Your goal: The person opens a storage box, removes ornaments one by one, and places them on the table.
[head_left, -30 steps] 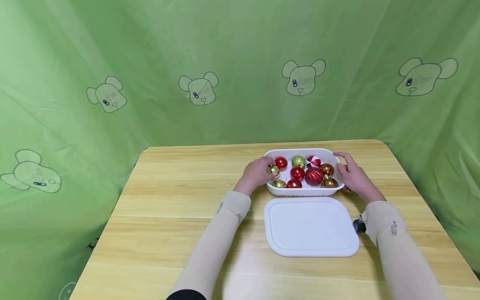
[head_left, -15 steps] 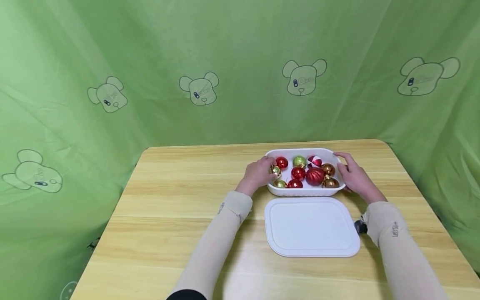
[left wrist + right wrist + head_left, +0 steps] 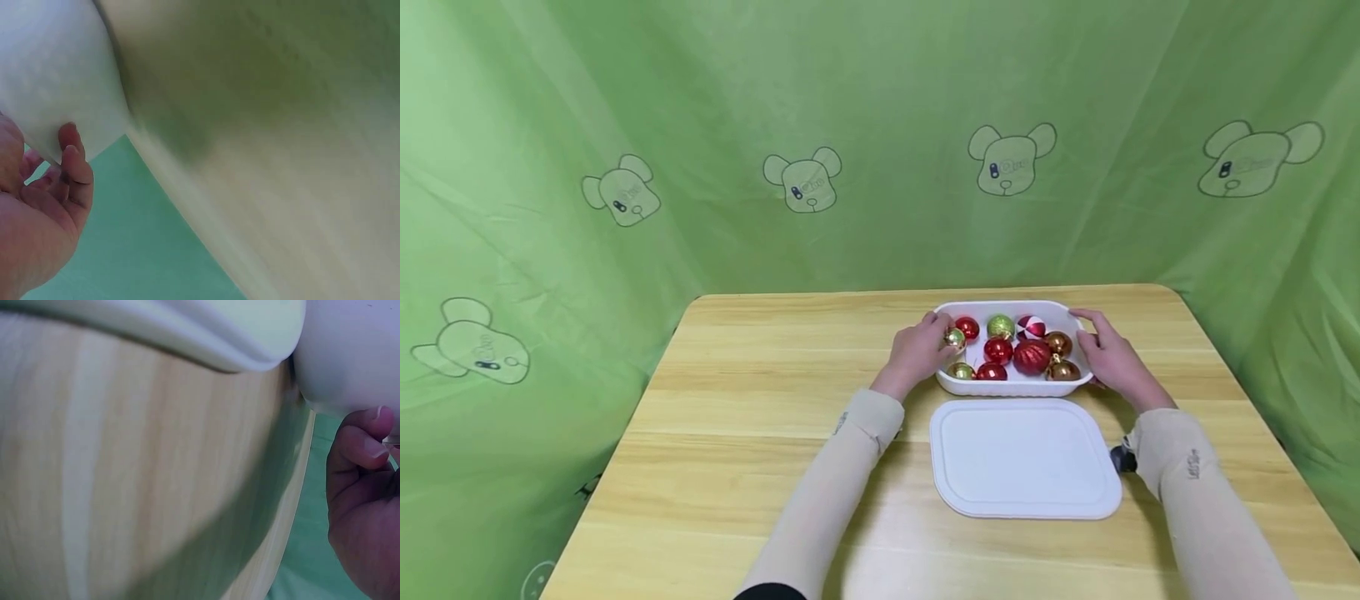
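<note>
A white plastic container (image 3: 1015, 388) stands toward the back of the wooden table with several Christmas balls inside. Among them are a ridged dark red ball (image 3: 1032, 357), a glittery green ball (image 3: 1001, 326), a red-and-white ball (image 3: 1031, 327) and a bronze ball (image 3: 1063, 370). My left hand (image 3: 916, 354) grips the container's left end, its fingers curled at the rim beside a shiny gold ball (image 3: 956, 338). At the opposite end my right hand (image 3: 1114, 360) holds the rim. Both wrist views show bent fingers against the container's outer wall (image 3: 69, 81).
A white lid (image 3: 1026, 458) lies flat on the table (image 3: 760, 467), just in front of the container. Beside its right edge a black device (image 3: 1123, 458) shows at the right cuff. Green fabric (image 3: 880, 242) with printed bear heads hangs behind and on both sides.
Both hands stay at the container's ends; the left fingers shift slightly by the gold ball. The whole head view slides a little down and right.
</note>
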